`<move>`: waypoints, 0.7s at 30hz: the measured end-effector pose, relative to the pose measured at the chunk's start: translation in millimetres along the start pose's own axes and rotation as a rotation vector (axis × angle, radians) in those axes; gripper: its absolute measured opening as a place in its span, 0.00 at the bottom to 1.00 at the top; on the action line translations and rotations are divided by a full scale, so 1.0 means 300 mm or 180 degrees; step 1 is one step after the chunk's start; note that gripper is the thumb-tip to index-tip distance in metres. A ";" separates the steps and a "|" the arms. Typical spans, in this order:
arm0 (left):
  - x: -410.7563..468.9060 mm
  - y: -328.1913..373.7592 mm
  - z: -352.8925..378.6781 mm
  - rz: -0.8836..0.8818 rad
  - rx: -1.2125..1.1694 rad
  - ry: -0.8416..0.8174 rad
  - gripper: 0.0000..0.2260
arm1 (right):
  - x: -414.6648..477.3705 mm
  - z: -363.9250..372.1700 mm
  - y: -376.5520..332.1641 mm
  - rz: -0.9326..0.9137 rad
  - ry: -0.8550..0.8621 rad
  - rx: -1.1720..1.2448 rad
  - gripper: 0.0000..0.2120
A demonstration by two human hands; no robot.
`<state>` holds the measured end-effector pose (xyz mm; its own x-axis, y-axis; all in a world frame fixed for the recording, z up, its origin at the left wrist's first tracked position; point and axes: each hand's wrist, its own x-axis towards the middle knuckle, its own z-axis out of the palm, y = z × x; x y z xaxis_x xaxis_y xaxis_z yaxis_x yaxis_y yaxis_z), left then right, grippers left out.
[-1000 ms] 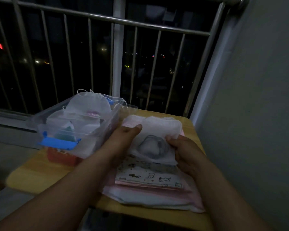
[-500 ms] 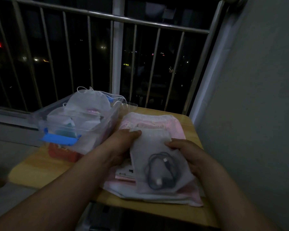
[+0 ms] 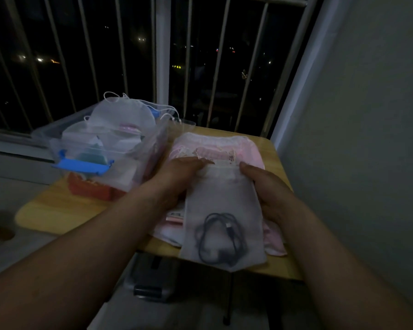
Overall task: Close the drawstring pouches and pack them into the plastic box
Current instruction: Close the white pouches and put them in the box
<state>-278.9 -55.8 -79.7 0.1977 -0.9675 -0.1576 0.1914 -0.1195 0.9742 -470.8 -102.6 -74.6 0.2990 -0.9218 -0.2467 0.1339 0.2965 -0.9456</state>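
Note:
A white see-through drawstring pouch [image 3: 221, 206] with a dark coiled cable [image 3: 221, 239] inside hangs over the near table edge. My left hand [image 3: 177, 177] grips its upper left corner and my right hand [image 3: 267, 189] grips its upper right side, both near the pouch mouth. Under it lies a stack of pink and white pouches [image 3: 224, 146]. To the left stands the clear plastic box [image 3: 153, 148] with a blue latch [image 3: 81, 165], holding several white pouches [image 3: 123, 115] piled above its rim.
The small wooden table [image 3: 57, 206] stands against a metal railing [image 3: 162, 55] at the back and a grey wall [image 3: 367, 139] on the right. A red object [image 3: 88, 189] sits under the box. A dark case [image 3: 153, 279] lies on the floor below.
The pouch with the cable has been lifted off the stack and pulled toward me, hanging lengthwise. Both hands slid up to its mouth.

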 end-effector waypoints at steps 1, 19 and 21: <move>-0.002 -0.001 0.004 -0.0022 -0.0060 0.0017 0.13 | 0.001 0.003 0.004 0.0063 0.0029 0.0104 0.14; 0.030 0.011 -0.004 -0.0439 -0.2081 0.0270 0.18 | 0.006 -0.022 -0.013 -0.0126 0.0312 0.1957 0.15; 0.026 0.017 0.010 -0.0401 -0.2213 0.0231 0.19 | 0.010 -0.018 -0.021 -0.0162 0.0342 0.1953 0.13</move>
<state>-279.3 -64.6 -75.5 0.1927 -0.9355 -0.2962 0.7815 -0.0362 0.6228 -475.7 -108.7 -70.5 0.1853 -0.9491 -0.2547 0.6733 0.3114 -0.6706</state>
